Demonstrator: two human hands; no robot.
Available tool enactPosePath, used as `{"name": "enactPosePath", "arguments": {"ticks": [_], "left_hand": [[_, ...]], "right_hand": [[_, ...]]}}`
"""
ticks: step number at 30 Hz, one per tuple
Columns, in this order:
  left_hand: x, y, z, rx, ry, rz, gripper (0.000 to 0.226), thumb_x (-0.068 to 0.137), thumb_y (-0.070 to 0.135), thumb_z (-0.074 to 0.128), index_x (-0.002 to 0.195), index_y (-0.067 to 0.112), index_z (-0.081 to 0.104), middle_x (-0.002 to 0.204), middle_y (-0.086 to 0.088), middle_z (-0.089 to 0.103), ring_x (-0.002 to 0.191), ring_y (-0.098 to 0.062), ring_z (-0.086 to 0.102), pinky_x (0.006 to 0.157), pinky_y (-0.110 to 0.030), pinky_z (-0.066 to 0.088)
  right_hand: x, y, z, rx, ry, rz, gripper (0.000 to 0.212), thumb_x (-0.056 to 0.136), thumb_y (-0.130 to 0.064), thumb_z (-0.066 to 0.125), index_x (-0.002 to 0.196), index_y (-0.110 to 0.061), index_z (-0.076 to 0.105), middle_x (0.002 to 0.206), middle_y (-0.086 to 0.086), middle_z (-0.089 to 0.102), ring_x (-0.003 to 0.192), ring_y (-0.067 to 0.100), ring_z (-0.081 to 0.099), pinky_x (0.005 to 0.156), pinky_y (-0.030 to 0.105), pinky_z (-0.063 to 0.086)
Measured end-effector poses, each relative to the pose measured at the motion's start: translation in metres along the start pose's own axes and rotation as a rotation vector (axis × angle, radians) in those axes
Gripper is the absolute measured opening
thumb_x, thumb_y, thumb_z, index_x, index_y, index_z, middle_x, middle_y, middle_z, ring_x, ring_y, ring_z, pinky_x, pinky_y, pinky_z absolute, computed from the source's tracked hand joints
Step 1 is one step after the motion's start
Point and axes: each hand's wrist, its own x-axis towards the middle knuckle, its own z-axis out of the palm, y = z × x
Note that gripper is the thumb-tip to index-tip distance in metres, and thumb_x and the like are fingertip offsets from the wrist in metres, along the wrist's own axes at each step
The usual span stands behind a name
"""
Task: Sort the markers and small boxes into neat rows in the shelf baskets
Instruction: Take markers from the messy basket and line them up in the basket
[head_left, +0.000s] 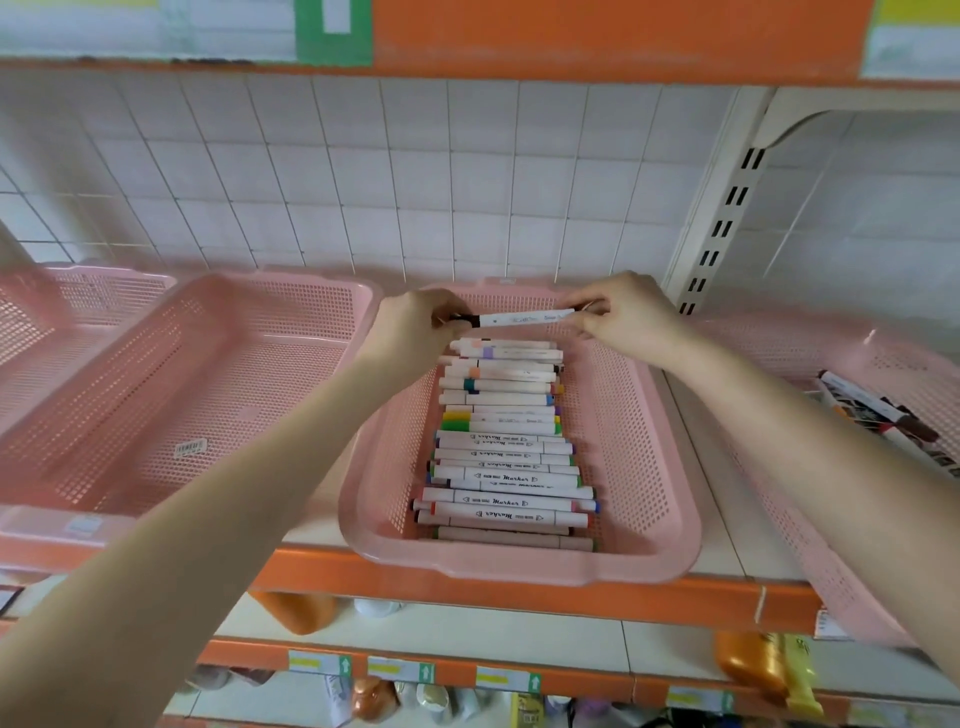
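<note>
Marker (524, 317): white barrel, black cap on its left end, held level and crosswise above the far end of the middle basket (509, 566). It touches nothing below.

Left hand (415, 327): fingers pinched on the capped end. Right hand (623, 317): fingers pinched on the other end. Both are clamped on the same marker, one at each tip.

Row (506, 452) of markers lies in the middle basket beneath, all crosswise, running from the near wall to just under the held marker. Barrels touch side by side and some overlap – caps of mixed colours at both ends.

Left basket (208, 374): pink, tilted, a barcode sticker on its floor, just beside the middle one. Right basket (831, 519): pink, partly behind the right forearm, holding a few dark pens (872, 415) lying askew.

All baskets sit on a shelf (519, 592) with an orange front edge.
</note>
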Motion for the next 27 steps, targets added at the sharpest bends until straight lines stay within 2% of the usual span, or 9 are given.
{"name": "enactPosePath", "arguments": {"ticks": [3, 6, 9, 10, 12, 15, 21, 24, 27], "left_hand": [[0.01, -0.005, -0.001, 0.219, -0.071, 0.024, 0.015, 0.093, 0.022, 0.055, 0.102, 0.024, 0.066, 0.099, 0.006, 0.069, 0.082, -0.012, 0.062, 0.077, -0.025, 0.053], [0.017, -0.007, 0.011, 0.416, -0.141, -0.005, 0.018, 0.096, 0.018, 0.05, 0.108, 0.022, 0.062, 0.102, 0.005, 0.066, 0.08, -0.014, 0.061, 0.079, -0.027, 0.047], [0.025, -0.009, 0.027, 0.539, -0.184, -0.037, 0.026, 0.093, 0.009, 0.049, 0.111, 0.02, 0.064, 0.11, -0.003, 0.065, 0.1, -0.025, 0.059, 0.099, -0.037, 0.042], [0.028, -0.01, 0.031, 0.604, -0.215, -0.049, 0.027, 0.092, 0.009, 0.049, 0.111, 0.019, 0.065, 0.112, -0.004, 0.064, 0.107, -0.027, 0.055, 0.103, -0.039, 0.038], [0.033, -0.015, 0.037, 0.708, -0.246, -0.032, 0.025, 0.092, 0.011, 0.052, 0.11, 0.02, 0.066, 0.11, -0.002, 0.065, 0.111, -0.025, 0.053, 0.11, -0.041, 0.026], [0.035, -0.022, 0.043, 0.739, -0.222, 0.006, 0.025, 0.091, 0.01, 0.052, 0.107, 0.022, 0.067, 0.106, 0.001, 0.067, 0.109, -0.022, 0.054, 0.113, -0.042, 0.018], [0.039, -0.015, 0.035, 0.603, -0.163, 0.004, 0.029, 0.093, 0.017, 0.054, 0.118, 0.029, 0.063, 0.119, -0.001, 0.062, 0.117, -0.023, 0.05, 0.112, -0.039, 0.024], [0.039, 0.001, 0.028, 0.455, -0.127, 0.048, 0.027, 0.095, 0.023, 0.05, 0.118, 0.029, 0.061, 0.117, 0.006, 0.065, 0.109, -0.018, 0.057, 0.099, -0.034, 0.039], [0.038, 0.035, 0.031, 0.284, -0.123, 0.122, 0.028, 0.096, 0.026, 0.047, 0.122, 0.03, 0.057, 0.113, 0.012, 0.063, 0.1, -0.014, 0.06, 0.078, -0.03, 0.051]], "right_hand": [[0.008, -0.006, 0.004, -0.108, -0.077, -0.011, 0.026, 0.089, -0.005, 0.06, 0.114, -0.008, 0.067, 0.109, 0.008, 0.068, 0.093, 0.016, 0.064, 0.089, 0.021, 0.045], [0.015, 0.003, 0.018, -0.186, -0.128, 0.009, 0.021, 0.087, -0.009, 0.065, 0.107, -0.007, 0.069, 0.106, 0.006, 0.069, 0.098, 0.019, 0.063, 0.089, 0.026, 0.046], [0.023, 0.013, 0.032, -0.262, -0.147, 0.062, 0.019, 0.086, -0.022, 0.067, 0.103, -0.015, 0.072, 0.104, -0.002, 0.071, 0.104, 0.017, 0.061, 0.101, 0.036, 0.042], [0.025, 0.014, 0.036, -0.287, -0.151, 0.08, 0.019, 0.087, -0.025, 0.067, 0.103, -0.017, 0.073, 0.105, -0.005, 0.071, 0.107, 0.015, 0.059, 0.102, 0.029, 0.039], [0.026, 0.015, 0.044, -0.263, -0.188, 0.126, 0.022, 0.088, -0.021, 0.065, 0.108, -0.014, 0.071, 0.11, -0.003, 0.069, 0.11, 0.013, 0.057, 0.088, 0.007, 0.032], [0.028, 0.019, 0.054, -0.2, -0.218, 0.149, 0.023, 0.088, -0.011, 0.065, 0.11, -0.005, 0.069, 0.114, 0.007, 0.068, 0.107, 0.016, 0.06, 0.085, 0.013, 0.034], [0.029, 0.026, 0.04, -0.245, -0.105, 0.085, 0.022, 0.088, -0.016, 0.065, 0.109, -0.012, 0.07, 0.115, 0.0, 0.068, 0.112, 0.015, 0.058, 0.107, 0.027, 0.033], [0.023, 0.021, 0.021, -0.181, -0.046, 0.056, 0.024, 0.091, -0.006, 0.059, 0.113, -0.005, 0.067, 0.119, 0.008, 0.065, 0.11, 0.019, 0.06, 0.094, 0.019, 0.038], [0.004, 0.024, -0.008, -0.162, 0.064, 0.051, 0.021, 0.089, -0.007, 0.062, 0.108, -0.008, 0.07, 0.109, 0.006, 0.069, 0.089, 0.012, 0.063, 0.084, 0.017, 0.041]]}}
